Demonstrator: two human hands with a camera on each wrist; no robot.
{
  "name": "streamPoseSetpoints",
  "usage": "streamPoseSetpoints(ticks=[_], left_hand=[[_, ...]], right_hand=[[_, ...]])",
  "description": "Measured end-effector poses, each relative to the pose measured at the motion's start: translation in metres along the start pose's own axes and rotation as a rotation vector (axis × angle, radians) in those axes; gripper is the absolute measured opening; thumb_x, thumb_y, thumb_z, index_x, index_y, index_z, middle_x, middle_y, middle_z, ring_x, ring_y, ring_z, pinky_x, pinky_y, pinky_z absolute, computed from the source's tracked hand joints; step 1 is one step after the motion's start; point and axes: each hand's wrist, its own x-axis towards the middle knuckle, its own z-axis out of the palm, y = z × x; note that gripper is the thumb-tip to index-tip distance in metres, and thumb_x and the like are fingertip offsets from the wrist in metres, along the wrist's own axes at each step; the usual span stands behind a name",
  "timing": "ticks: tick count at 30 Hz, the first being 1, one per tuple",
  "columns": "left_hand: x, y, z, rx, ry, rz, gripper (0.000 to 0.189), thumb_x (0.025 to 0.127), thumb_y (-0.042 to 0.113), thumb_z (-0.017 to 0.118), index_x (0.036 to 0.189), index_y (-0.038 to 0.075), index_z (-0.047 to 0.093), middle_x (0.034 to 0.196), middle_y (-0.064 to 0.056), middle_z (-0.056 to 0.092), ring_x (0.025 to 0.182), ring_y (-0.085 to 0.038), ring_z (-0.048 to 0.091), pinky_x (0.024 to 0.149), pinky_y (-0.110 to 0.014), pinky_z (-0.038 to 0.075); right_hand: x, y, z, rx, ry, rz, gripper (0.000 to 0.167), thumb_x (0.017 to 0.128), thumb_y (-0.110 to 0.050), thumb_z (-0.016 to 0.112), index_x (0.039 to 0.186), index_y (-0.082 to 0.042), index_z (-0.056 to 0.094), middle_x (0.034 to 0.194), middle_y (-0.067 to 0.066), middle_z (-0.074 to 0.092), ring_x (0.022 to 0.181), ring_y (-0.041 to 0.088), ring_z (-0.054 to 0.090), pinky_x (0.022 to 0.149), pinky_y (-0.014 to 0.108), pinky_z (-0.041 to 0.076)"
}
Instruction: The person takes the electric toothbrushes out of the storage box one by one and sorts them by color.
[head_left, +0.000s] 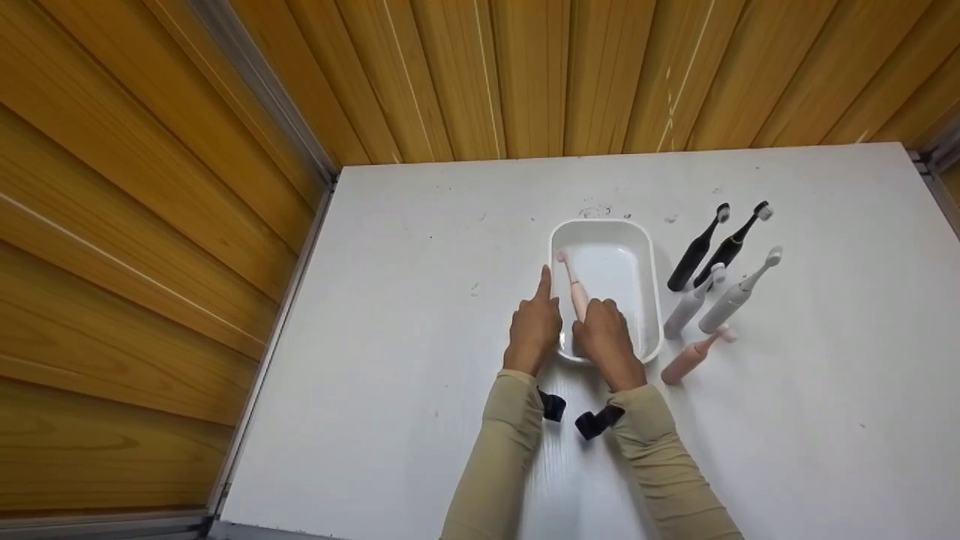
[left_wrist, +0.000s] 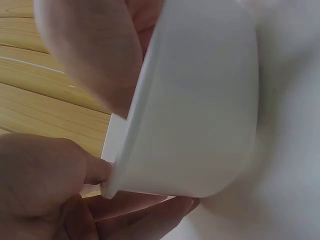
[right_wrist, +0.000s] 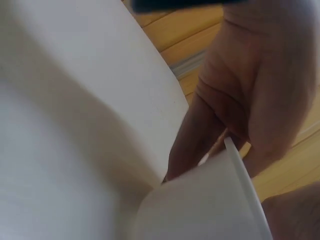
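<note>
A pale pink electric toothbrush [head_left: 579,295] slants inside a white rectangular basin [head_left: 656,296], its head towards the far left corner. My right hand [head_left: 609,337] reaches over the near end of the basin and grips the handle's lower part, which the fingers hide. On the left side my left hand [head_left: 535,331] pinches the rim; its index finger points forward along the outer wall. In the left wrist view, the thumb [left_wrist: 97,170] lies at the rim and other fingers lie against the outer wall. The right wrist view shows the right hand [right_wrist: 250,90] beyond the basin wall [right_wrist: 200,205], without the toothbrush visible.
Right of the basin stand several upright electric toothbrushes: two black ones [head_left: 690,262] at the back, two white ones [head_left: 684,311] in the middle, and a darker pink one [head_left: 685,364] in front. The white table [head_left: 375,337] meets wood-panelled walls [head_left: 525,82] behind and at left.
</note>
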Motion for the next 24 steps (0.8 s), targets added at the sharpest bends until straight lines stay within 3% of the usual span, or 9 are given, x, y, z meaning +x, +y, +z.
streamPoseSetpoints(ticks=[8, 15, 24], left_hand=[[-0.001, 0.000, 0.000, -0.023, -0.010, 0.005, 0.054, 0.102, 0.024, 0.043, 0.153, 0.026, 0.024, 0.103, -0.017, 0.071, 0.072, -0.021, 0.065, 0.067, -0.038, 0.051], [-0.001, 0.001, 0.000, -0.022, -0.007, 0.002, 0.054, 0.102, 0.025, 0.044, 0.153, 0.026, 0.025, 0.099, -0.018, 0.071, 0.067, -0.021, 0.062, 0.063, -0.037, 0.050], [0.001, 0.000, 0.000, -0.010, -0.013, -0.004, 0.055, 0.102, 0.025, 0.045, 0.153, 0.025, 0.025, 0.104, -0.018, 0.070, 0.077, -0.025, 0.067, 0.068, -0.039, 0.051]], right_hand=[[0.008, -0.002, 0.007, 0.101, -0.017, 0.000, 0.018, 0.085, -0.012, 0.063, 0.084, 0.006, 0.062, 0.084, 0.022, 0.065, 0.078, 0.033, 0.060, 0.074, 0.048, 0.047], [0.015, 0.000, 0.007, 0.153, -0.030, 0.063, 0.026, 0.083, -0.014, 0.066, 0.096, 0.009, 0.066, 0.093, 0.024, 0.068, 0.085, 0.034, 0.062, 0.079, 0.047, 0.048], [0.017, 0.009, 0.003, 0.290, -0.092, 0.146, 0.037, 0.080, -0.019, 0.070, 0.108, 0.006, 0.066, 0.109, 0.022, 0.067, 0.098, 0.031, 0.062, 0.085, 0.041, 0.048]])
